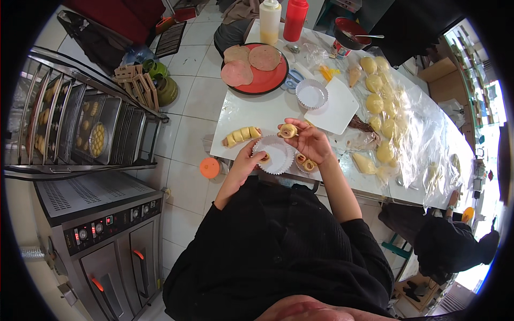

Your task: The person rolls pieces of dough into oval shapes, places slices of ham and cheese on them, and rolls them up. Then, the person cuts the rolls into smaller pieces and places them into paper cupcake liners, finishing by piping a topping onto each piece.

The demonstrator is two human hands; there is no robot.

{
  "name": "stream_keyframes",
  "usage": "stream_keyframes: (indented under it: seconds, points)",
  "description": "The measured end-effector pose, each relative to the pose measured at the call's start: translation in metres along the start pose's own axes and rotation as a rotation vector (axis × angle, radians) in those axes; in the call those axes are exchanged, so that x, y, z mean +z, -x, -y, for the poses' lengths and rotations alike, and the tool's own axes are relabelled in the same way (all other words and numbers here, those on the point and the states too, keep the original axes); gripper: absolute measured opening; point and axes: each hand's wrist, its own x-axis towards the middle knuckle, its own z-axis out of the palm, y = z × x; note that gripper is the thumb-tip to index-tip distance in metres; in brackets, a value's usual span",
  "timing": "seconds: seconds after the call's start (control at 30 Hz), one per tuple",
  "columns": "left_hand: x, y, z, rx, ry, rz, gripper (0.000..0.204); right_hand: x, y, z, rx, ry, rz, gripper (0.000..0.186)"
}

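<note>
From where I stand, the person wears a loose black top [267,230], its cloth finely ribbed in places, with small dark round buttons [277,258] down the front. The matching black sleeves [369,249] are wide and soft, creased, ending around the elbows; below them the forearms [342,187] and hands [312,143] are bare.

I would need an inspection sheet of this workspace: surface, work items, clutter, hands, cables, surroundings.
Surface: white table, crowded.
Work items: cut dough roll; grouped roll slices; red plate with pink round slices.
Clutter: blue-handled scissors; yellowish squeeze bottle; red squeeze bottle; clear plastic sheet over dough balls.
Left hand: holds white fluted baking cup.
Right hand: holds dough roll slice.
Cables: nothing seen.
Surroundings: double-door oven and tray rack at left; another person at right.
</note>
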Motion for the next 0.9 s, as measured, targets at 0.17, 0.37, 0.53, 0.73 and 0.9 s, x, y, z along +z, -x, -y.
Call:
stream_keyframes:
  seconds: [0.17, 0.37, 0.53, 0.73, 0.9]
  points:
    - [0.000, -0.003, 0.006, -0.013, -0.015, -0.017, 0.048, -0.009, 0.004, -0.012, -0.158, 0.402, 0.116, 0.039]
    - [0.001, -0.006, 0.014, -0.003, -0.052, -0.026, 0.045, 0.006, 0.006, -0.019, -0.184, 0.793, -0.028, 0.038]
    - [0.004, -0.004, 0.014, 0.007, -0.130, -0.022, 0.045, 0.005, 0.006, -0.039, -0.460, 1.460, -0.149, 0.026]
    - [0.005, -0.001, 0.014, 0.052, -0.153, 0.040, 0.047, 0.008, 0.008, -0.050, -0.525, 1.619, -0.151, 0.020]
    - [0.008, -0.004, 0.016, 0.117, -0.150, 0.042, 0.047, -0.002, 0.009, -0.058, -0.592, 1.639, -0.128, 0.020]
